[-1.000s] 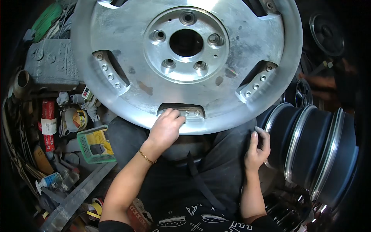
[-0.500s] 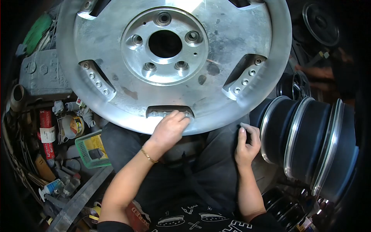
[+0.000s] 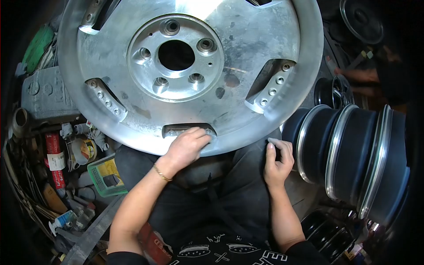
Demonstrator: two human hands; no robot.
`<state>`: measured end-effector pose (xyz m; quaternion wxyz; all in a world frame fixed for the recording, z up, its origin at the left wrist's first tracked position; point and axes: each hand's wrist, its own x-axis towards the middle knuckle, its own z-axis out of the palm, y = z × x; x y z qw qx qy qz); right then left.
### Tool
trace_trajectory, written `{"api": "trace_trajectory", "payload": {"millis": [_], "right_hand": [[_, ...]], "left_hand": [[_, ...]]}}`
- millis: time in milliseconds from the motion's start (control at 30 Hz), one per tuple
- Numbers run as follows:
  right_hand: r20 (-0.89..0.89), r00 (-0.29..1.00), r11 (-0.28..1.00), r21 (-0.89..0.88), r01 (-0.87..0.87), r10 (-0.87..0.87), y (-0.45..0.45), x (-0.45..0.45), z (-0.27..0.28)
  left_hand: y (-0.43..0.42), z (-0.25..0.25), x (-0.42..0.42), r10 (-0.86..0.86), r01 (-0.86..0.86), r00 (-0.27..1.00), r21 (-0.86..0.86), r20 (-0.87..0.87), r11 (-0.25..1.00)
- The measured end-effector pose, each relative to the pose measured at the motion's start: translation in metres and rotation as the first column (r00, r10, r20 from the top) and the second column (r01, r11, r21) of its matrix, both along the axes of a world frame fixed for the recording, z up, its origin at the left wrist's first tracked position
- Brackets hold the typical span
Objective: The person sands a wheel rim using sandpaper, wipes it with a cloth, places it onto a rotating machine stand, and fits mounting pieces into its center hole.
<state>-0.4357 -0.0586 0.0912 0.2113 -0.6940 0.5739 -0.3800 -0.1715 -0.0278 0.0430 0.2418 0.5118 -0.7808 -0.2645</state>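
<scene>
A large bare-metal wheel [image 3: 260, 39] with a round hub recess, several bolt holes and cut-out slots around its face fills the upper view. My left hand [image 3: 187, 146] reaches to its near edge, fingers bunched together at the lower slot [image 3: 170, 130]. Whatever those fingertips might hold is hidden beneath them. A gold-coloured bracelet [image 3: 161, 173] circles that wrist. By my right thigh, clear of the wheel, my right hand [image 3: 278, 165] is curled with thumb and forefinger nearly meeting. Something greyish shows at its fingertips, too small to name.
Dark wheel barrels with shiny rims [image 3: 338, 150] stand in a row at right. Another person's hand [image 3: 360, 76] is behind them. On the left are a green basket [image 3: 95, 179], a red tube [image 3: 55, 154], a grey metal casing [image 3: 48, 95] and a metal beam [image 3: 90, 238].
The wheel has shifted left and slightly down in view, and my left hand has moved left and a little down with it. My right hand stays almost in place.
</scene>
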Motion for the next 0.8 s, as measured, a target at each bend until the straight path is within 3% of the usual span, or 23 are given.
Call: {"api": "trace_trajectory", "payload": {"millis": [67,167,533,700,800], "right_hand": [[0.004,1.000,1.000,-0.003,-0.001,0.001,0.000,0.003,0.000],[-0.002,1.000,1.000,-0.009,-0.013,0.013,-0.001,0.001,0.001],[0.018,1.000,1.000,-0.020,-0.019,0.019,-0.004,0.001,0.001],[0.022,1.000,1.000,-0.009,-0.017,0.017,-0.003,0.004,0.001],[0.019,1.000,1.000,-0.010,-0.021,0.021,-0.003,-0.001,-0.001]], "left_hand": [[-0.005,0.000,-0.008,0.008,-0.011,0.999,-0.071,-0.031,0.997],[0.000,0.000,0.006,-0.015,0.016,0.998,-0.030,0.053,0.999],[0.000,0.002,0.005,-0.031,0.031,0.993,0.005,0.111,1.000],[-0.003,-0.001,-0.005,0.005,-0.003,0.999,-0.056,0.039,0.998],[-0.004,0.002,0.003,-0.045,0.047,0.994,-0.018,0.104,0.999]]}}
